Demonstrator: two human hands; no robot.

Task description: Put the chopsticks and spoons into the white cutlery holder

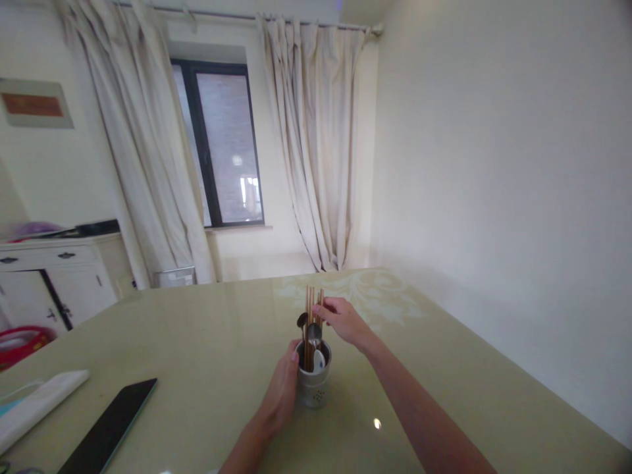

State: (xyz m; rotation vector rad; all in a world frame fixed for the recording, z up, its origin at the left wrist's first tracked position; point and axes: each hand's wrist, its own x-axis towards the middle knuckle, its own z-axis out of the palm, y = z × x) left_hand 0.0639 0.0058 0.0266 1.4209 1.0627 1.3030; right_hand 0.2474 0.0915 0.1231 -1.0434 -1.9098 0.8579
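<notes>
A small metal utensil holder [315,387] stands on the pale green glass-topped table [207,342]. Several wooden chopsticks [310,309] and two or three spoons [314,334] stick up out of it. My left hand [282,390] is wrapped round the holder's left side and holds it. My right hand [342,320] hovers over the holder from the right, its fingertips pinched on the tops of the chopsticks.
A flat black tablet-like slab [109,426] and a white folded cloth [39,403] lie at the table's near left. A white cabinet [54,276] and a red basin [20,343] stand beyond the left edge. Curtains frame a window behind; a wall runs along the right.
</notes>
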